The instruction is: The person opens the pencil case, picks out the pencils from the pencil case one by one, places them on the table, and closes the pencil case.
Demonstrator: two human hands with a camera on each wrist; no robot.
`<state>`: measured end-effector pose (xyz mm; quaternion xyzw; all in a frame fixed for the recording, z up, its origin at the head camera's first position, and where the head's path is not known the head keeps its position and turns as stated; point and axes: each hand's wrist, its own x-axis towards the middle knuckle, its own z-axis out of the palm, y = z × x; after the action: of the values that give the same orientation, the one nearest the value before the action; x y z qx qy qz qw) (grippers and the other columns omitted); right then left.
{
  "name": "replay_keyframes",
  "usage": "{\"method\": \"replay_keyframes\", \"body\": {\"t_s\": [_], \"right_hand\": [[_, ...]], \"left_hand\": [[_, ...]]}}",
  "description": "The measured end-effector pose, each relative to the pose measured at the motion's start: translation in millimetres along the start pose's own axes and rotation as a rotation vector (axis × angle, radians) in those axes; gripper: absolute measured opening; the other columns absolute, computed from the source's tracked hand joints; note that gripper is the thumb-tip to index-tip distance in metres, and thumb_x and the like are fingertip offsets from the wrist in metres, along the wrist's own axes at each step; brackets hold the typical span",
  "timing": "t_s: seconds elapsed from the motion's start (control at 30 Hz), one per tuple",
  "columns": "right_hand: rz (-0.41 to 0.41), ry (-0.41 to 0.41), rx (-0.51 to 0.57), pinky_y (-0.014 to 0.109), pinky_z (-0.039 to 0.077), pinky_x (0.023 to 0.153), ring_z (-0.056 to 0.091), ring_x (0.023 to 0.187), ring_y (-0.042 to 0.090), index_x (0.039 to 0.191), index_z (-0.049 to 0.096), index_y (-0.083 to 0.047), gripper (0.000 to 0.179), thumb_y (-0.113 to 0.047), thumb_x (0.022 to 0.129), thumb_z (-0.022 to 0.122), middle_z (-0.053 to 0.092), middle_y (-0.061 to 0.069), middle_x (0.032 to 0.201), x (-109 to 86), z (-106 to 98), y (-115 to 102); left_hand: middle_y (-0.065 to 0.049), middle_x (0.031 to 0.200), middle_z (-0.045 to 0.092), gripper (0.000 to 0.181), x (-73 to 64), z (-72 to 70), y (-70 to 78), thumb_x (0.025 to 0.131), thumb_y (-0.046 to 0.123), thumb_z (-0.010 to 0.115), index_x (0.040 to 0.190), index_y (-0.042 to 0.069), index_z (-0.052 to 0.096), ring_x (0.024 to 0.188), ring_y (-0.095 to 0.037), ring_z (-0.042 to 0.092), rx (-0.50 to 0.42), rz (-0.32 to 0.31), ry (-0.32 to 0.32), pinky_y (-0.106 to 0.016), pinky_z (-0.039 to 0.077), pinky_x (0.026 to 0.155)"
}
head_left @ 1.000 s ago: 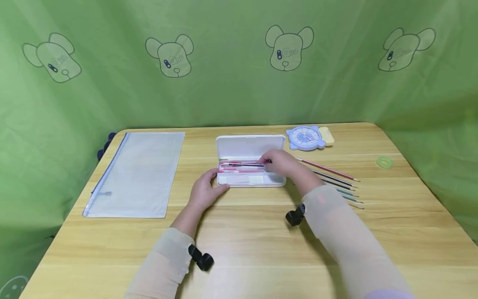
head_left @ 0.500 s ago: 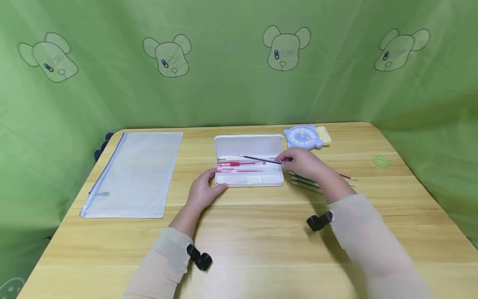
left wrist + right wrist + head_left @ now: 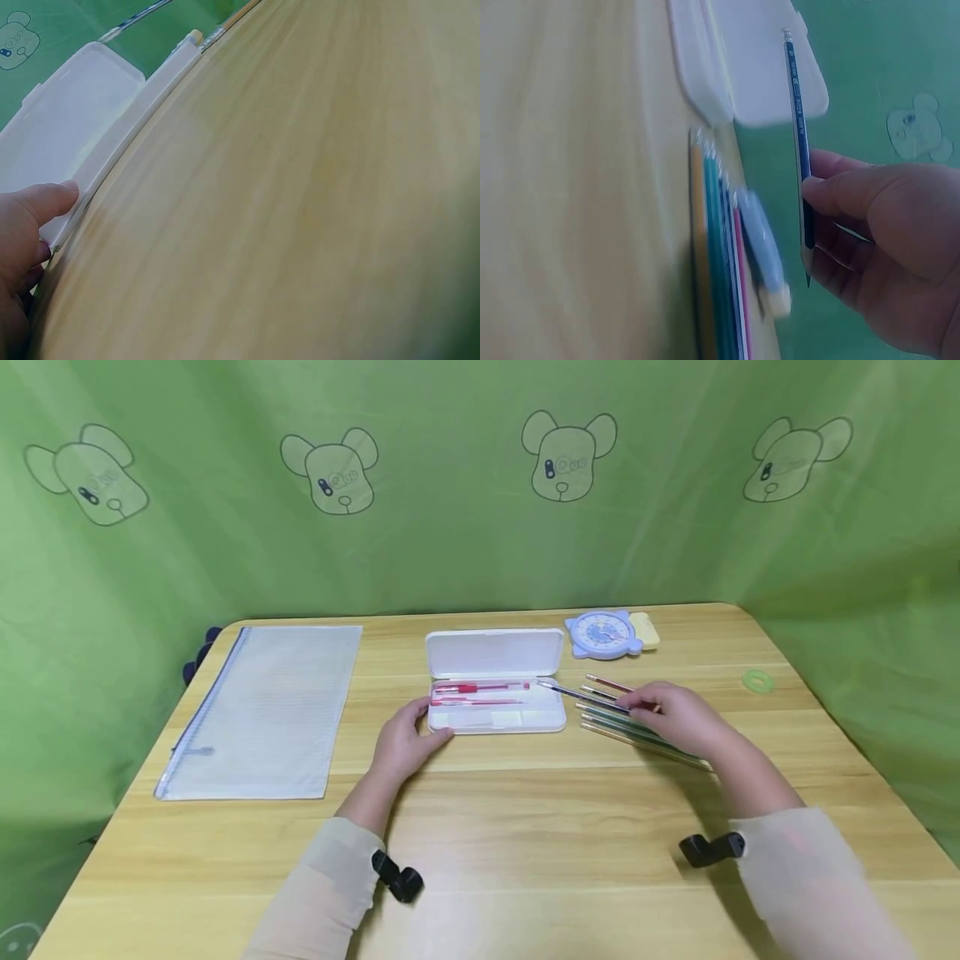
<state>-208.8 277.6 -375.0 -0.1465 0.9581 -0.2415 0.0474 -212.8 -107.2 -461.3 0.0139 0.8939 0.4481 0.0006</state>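
Observation:
My right hand (image 3: 684, 720) pinches a dark blue pencil (image 3: 798, 120) between thumb and fingers, its silver ferrule end pointing back toward the case and its sharpened tip down by the palm. A white pencil case (image 3: 495, 653) lies with its lid raised. Inside it are a red gel pen (image 3: 468, 688) and a thinner red pen (image 3: 476, 702). My left hand (image 3: 401, 745) grips the case's front left corner, thumb on the front rim and fingers at the side. Below the right hand, several pencils (image 3: 626, 739) lie in a slanted row on the table.
A blue toy clock (image 3: 603, 635) lies behind the pencils, with a pale yellow block (image 3: 645, 631) beside it. Farther right is a green ring (image 3: 757, 681). A translucent zip pouch (image 3: 262, 710) lies flat at the left. Green curtain (image 3: 450, 552) hangs behind the table.
The right hand has lifted the dark blue pencil out of the case and carried it right, over the row of pencils. The left hand stays at the case's corner.

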Motion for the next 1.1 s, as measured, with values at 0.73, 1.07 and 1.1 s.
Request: {"method": "replay_keyframes", "body": {"t_s": [0.73,1.07,1.1], "right_hand": [[0.058,0.003,-0.024,0.065,0.044,0.097,0.055,0.117,0.051,0.114,0.069,-0.002,0.023,-0.004,0.093,0.059,0.064,0.028,0.12,-67.9,19.9,52.6],[0.054,0.015,-0.043,0.063,0.046,0.096,0.057,0.115,0.049,0.111,0.072,-0.004,0.022,-0.003,0.092,0.06,0.067,0.025,0.116,-70.8,25.5,56.9],[0.055,0.016,-0.046,0.063,0.046,0.096,0.058,0.114,0.049,0.111,0.072,-0.004,0.022,-0.003,0.092,0.06,0.067,0.025,0.116,-70.8,25.6,57.3]], "left_hand": [[-0.012,0.144,0.054,0.069,-0.3,-0.9,0.3,0.083,0.034,0.076,0.141,0.007,0.05,0.14,-0.03,0.043,-0.009,0.001,-0.003,-0.044,0.031,0.121],[-0.012,0.144,0.054,0.069,-0.3,-0.5,1.7,0.083,0.034,0.076,0.141,0.007,0.05,0.14,-0.03,0.043,-0.005,-0.005,-0.006,-0.044,0.031,0.121],[-0.012,0.144,0.054,0.069,-0.3,-0.5,2.0,0.083,0.034,0.076,0.141,0.007,0.05,0.14,-0.03,0.043,-0.004,-0.005,-0.006,-0.044,0.031,0.12]]}}
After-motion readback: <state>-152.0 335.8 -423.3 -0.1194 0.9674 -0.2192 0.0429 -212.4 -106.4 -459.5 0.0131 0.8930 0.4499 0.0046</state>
